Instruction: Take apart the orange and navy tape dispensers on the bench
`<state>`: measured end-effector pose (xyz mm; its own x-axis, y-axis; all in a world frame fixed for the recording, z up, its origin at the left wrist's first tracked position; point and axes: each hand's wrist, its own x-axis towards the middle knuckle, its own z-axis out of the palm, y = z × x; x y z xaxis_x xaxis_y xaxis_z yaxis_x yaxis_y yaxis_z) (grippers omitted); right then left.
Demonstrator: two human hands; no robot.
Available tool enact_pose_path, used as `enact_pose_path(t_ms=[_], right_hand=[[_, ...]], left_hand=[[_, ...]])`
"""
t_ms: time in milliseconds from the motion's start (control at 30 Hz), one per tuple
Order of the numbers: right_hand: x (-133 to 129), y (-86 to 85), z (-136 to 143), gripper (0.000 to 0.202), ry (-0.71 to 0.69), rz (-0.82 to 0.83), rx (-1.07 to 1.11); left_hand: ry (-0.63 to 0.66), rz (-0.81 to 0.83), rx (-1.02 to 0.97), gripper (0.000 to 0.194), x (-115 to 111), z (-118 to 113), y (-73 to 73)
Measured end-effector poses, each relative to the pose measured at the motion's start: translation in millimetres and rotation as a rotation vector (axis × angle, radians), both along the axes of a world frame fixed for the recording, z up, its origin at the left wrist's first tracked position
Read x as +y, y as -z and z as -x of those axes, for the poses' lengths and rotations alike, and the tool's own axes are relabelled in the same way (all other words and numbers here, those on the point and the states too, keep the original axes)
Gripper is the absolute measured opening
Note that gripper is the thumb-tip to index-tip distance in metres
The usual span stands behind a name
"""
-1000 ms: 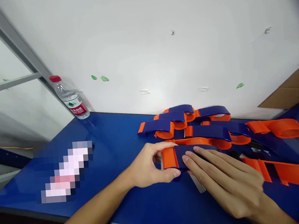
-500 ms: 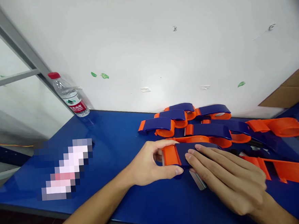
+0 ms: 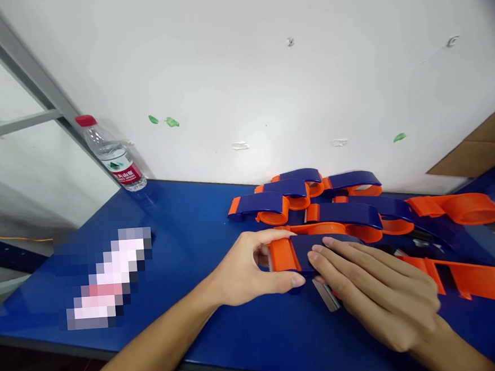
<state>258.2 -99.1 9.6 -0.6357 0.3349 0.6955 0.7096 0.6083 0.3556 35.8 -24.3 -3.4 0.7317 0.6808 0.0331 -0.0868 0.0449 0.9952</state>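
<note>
Low over the blue table lies a tape dispenser with an orange front end (image 3: 283,255) and a dark blue cover (image 3: 302,250). My left hand (image 3: 247,267) is closed around that orange end, thumb on the near side and fingers on the far side. Across the cover, my right hand (image 3: 382,286) presses with its fingers together; its thumb is mostly hidden, and so is the dispenser's rear. Just below the right fingers, a small metal blade piece (image 3: 326,296) shows; I cannot tell whether it is attached.
Behind my hands stand several blue and orange tape dispensers (image 3: 347,215). Orange dispenser frames (image 3: 491,281) lie to the right. A water bottle (image 3: 121,163) stands at the back left of the blue table (image 3: 181,212), with a pixelated object (image 3: 110,280) nearer. A white wall (image 3: 222,68) rises behind.
The view has shifted very slightly. Both hands keep nearly the same place on the tape dispenser, with no clear movement of its parts.
</note>
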Motion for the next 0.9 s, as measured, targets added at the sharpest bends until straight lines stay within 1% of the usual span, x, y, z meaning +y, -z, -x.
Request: enact_pose_path(t_ms=[200,300,467,567,667,800,900], right_hand=[[0.2,2.2,1.5,0.024,0.005,0.001,0.047],[0.1,3.6,1.6,0.023,0.002,-0.002,0.046],[-0.2,2.5,-0.1,0.023,-0.002,0.007,0.020],[1.2,-0.9,0.3,0.021,-0.004,0.003,0.028],[2.4,-7.9,2.1,0.019,-0.005,0.014,-0.001],[-1.2,-16.8,4.7,0.019,-0.002,0.048,0.015],[-5.5,-19.4,6.5,0.023,0.044,0.094,0.024]], left_hand=[[-0.001,-0.003,-0.003,0.037,-0.7,-0.2,-1.1],[-0.018,-0.003,0.013,0.038,-1.1,-0.6,-1.9],[-0.002,0.019,0.024,0.038,-1.4,-1.3,-2.5],[-0.009,0.022,0.025,0.038,-0.8,-1.4,-2.8],[-0.006,0.022,0.026,0.034,-0.1,-1.0,-3.3],[0.012,0.012,0.028,0.032,0.5,-0.4,-3.1],[0.018,0.006,0.048,0.031,1.1,-0.8,-1.2]])
